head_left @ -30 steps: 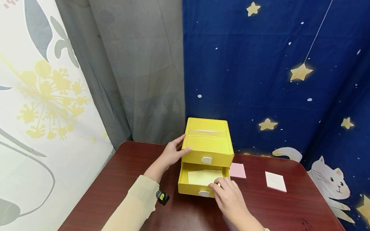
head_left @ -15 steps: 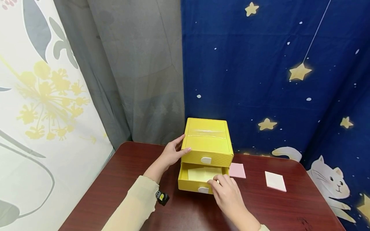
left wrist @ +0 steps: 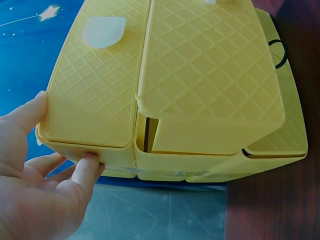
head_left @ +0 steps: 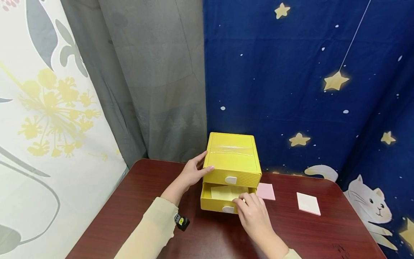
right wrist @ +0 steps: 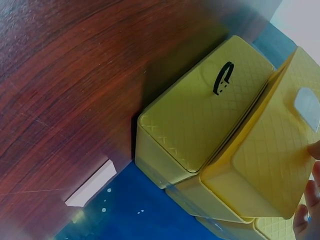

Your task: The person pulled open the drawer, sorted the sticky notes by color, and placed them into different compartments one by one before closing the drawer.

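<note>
A yellow drawer cabinet [head_left: 233, 158] stands at the table's back edge. Its middle drawer [head_left: 211, 204] is pulled partly out, with pale yellow paper [head_left: 221, 193] inside. My left hand [head_left: 191, 173] rests against the cabinet's upper left corner, its thumb by the front top edge and the other fingers along the side. At the right end of the drawer's front, my right hand [head_left: 255, 217] grips the rim with bent fingers. The right wrist view catches only its fingertips [right wrist: 313, 192] beside that drawer front. White tabs mark the top drawer [left wrist: 90, 90] and the middle one.
Beneath, the bottom drawer [right wrist: 200, 115] is closed and carries a black loop handle [right wrist: 223, 78]. Right of the cabinet lie a pink paper pad [head_left: 266, 191] and a white pad [head_left: 308, 203] on the dark red table [head_left: 307, 233]. Curtains hang behind.
The middle drawer has slid a little farther into the cabinet, my right hand moving away from me with it. My left hand has stayed in place.
</note>
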